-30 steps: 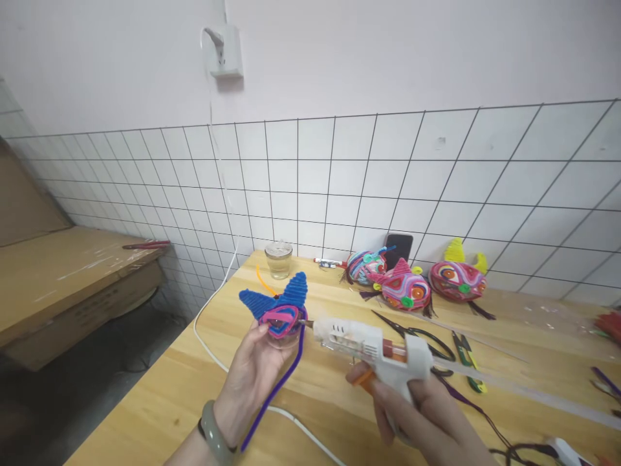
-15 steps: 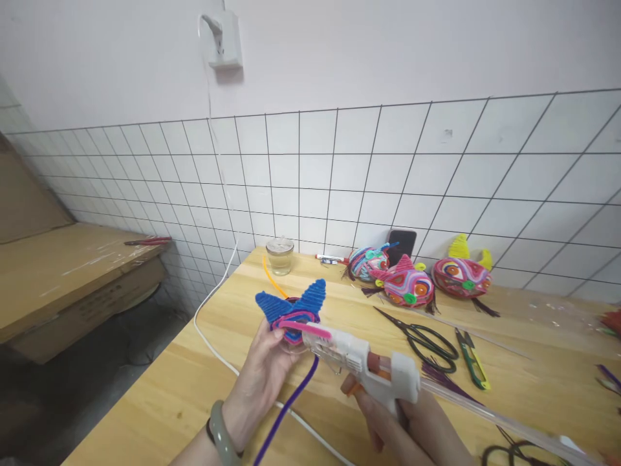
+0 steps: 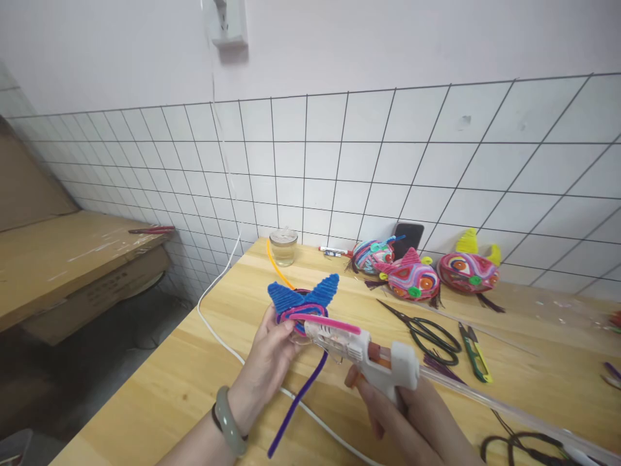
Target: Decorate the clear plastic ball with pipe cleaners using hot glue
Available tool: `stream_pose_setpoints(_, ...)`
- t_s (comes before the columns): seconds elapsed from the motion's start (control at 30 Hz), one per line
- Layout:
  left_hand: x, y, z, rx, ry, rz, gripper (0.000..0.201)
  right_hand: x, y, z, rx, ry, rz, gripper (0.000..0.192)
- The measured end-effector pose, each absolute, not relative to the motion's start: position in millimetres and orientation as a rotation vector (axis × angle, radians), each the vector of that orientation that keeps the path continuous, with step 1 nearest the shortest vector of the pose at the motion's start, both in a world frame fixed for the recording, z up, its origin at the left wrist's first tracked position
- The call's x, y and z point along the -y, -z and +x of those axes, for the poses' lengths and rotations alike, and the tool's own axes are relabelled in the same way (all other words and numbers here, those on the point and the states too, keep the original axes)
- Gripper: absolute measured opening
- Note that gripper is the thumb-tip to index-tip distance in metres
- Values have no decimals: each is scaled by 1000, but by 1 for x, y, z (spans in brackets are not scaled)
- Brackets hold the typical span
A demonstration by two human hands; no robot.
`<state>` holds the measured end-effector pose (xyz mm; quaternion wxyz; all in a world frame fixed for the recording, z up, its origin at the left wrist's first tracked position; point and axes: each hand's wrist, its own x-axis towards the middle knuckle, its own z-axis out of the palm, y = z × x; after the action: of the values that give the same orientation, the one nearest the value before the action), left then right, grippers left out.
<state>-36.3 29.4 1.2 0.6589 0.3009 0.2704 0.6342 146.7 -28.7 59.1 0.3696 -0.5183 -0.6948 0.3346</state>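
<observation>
Light wooden worktop (image 3: 204, 388): small lidded glass jar (image 3: 283, 246) at the rear left; three multicoloured pipe-cleaner masks (image 3: 412, 278) along the rear wall; black-handled scissors (image 3: 427, 333) before them, green-handled snips (image 3: 474, 353) to their right.

Three finished pipe-cleaner heads (image 3: 412, 277), one blue-eared piece (image 3: 303, 303), one glue gun (image 3: 369, 359), two scissors (image 3: 429, 333), one jar (image 3: 283, 246).

Bare table (image 3: 242, 388) lies open along the left edge, crossed only by a white cord (image 3: 218, 336). Toward the back edge a glass jar (image 3: 283, 246) and three masks (image 3: 412, 275) block; scissors (image 3: 427, 333) and a clipper (image 3: 474, 353) crowd the right.
</observation>
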Motion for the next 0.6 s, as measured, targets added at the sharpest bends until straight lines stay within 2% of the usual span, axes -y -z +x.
stream_pose_setpoints(0.17,-29,0,-35,-617,-1423,664,24,30,-58,148,1766,-833,-1362,45)
stream_pose_setpoints(0.3,-29,0,-35,-616,-1421,639,20,29,-59,148,1738,-839,-1356,42)
stream_pose_setpoints(0.6,-30,-1,-34,-590,-1420,641,22,25,-54,152,1790,-871,-1362,37)
